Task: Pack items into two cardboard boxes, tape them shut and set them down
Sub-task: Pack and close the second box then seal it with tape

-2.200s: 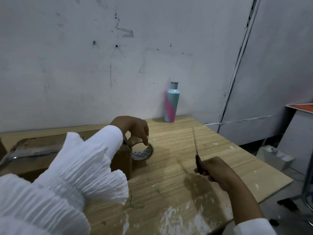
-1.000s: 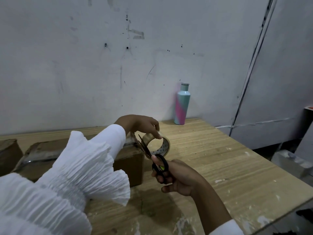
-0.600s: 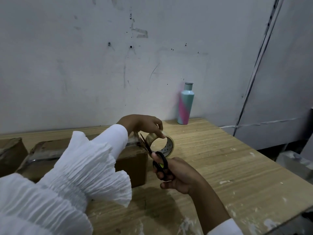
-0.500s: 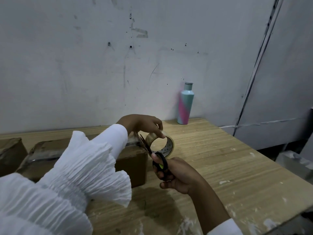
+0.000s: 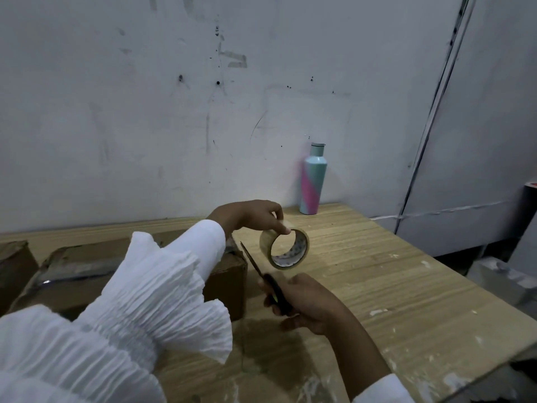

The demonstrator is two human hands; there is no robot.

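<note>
The left hand [image 5: 250,215] pinches the tape roll [image 5: 286,248] at its upper rim, just past the right end of the taped cardboard box [image 5: 78,266]. The right hand [image 5: 311,303] is curled round the handles of the scissors [image 5: 261,274], whose blades point up-left between the roll and the box corner. A second box [image 5: 14,266] sits at the left frame edge; the table [image 5: 406,286] extends right to its edge, with a bottle [image 5: 313,181] upright by the wall.

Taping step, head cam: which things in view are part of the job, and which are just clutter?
In use:
- clear-brown packing tape roll, held in left hand
- black-handled scissors, gripped in right hand
- taped brown cardboard box
- second cardboard box, at the left edge

Lying about:
- teal-and-pink metal bottle, by the wall
- grey block, on the floor
</note>
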